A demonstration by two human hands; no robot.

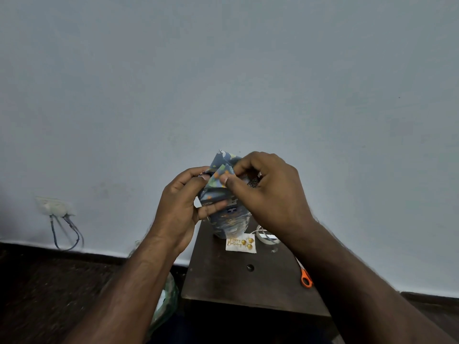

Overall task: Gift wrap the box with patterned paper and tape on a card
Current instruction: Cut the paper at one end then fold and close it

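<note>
Above the desk's far edge, the box in patterned paper stood upright, held by both hands. Left hand gripped its left side, thumb across the front. Right hand pinched a paper flap at the top. Card lay just before the box, tape roll beside it, scissors at the right edge.

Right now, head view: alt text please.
Two hands, left hand and right hand, fold patterned paper over the box above a dark table. On the table lie a birthday card, tape roll and orange-handled scissors.
</note>
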